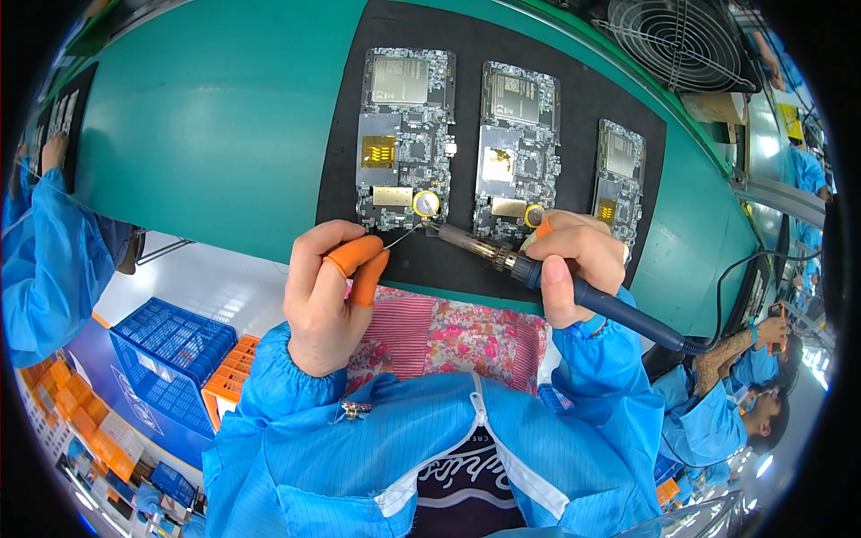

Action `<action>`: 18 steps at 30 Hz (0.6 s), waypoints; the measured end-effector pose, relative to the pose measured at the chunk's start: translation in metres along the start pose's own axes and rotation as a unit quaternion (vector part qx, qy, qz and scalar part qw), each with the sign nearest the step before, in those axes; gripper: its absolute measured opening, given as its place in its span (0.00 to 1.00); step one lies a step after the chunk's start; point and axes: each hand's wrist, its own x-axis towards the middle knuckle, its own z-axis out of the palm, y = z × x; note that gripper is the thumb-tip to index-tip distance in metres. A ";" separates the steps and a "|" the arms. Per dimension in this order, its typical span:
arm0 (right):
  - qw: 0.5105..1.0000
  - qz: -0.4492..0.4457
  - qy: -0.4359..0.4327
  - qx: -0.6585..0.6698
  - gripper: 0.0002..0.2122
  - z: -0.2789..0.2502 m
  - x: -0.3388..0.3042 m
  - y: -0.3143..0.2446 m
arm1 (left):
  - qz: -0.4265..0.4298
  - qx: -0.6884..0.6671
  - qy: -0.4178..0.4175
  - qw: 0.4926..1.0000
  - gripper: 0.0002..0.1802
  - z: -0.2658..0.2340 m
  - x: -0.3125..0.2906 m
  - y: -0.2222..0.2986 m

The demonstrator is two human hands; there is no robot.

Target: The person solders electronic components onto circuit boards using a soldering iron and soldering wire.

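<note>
My left hand (327, 291), with orange finger cots on two fingers, pinches a thin strand of solder wire (404, 237). My right hand (578, 264) grips a dark blue soldering iron (619, 316). Its tip meets the end of the wire at the near edge of the left circuit board (408, 134), just below a round yellow-rimmed coin cell (425, 203). Whether the tip touches the board I cannot tell. A second circuit board (518, 134) lies to the right, its coin cell (534, 215) partly behind my right hand. Farther right is a third board (621, 166).
The boards lie on a black mat (345, 161) over a green tabletop (215, 117). A black cable (726, 278) runs from the iron to the right. A fan (682, 40) stands at the back right. Blue crates (170, 341) sit lower left. Co-workers in blue sit on both sides.
</note>
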 end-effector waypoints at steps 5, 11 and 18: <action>1.000 -0.022 0.009 -0.014 0.05 0.002 0.001 0.003 | 0.003 0.004 -0.008 1.000 0.11 0.001 0.001 -0.001; 1.000 -0.016 0.007 -0.008 0.05 0.002 0.001 0.005 | 0.027 0.001 -0.014 1.000 0.13 0.002 0.003 -0.002; 1.000 -0.019 0.008 -0.013 0.05 0.003 0.001 0.004 | 0.056 0.042 -0.007 0.998 0.13 0.008 0.008 -0.004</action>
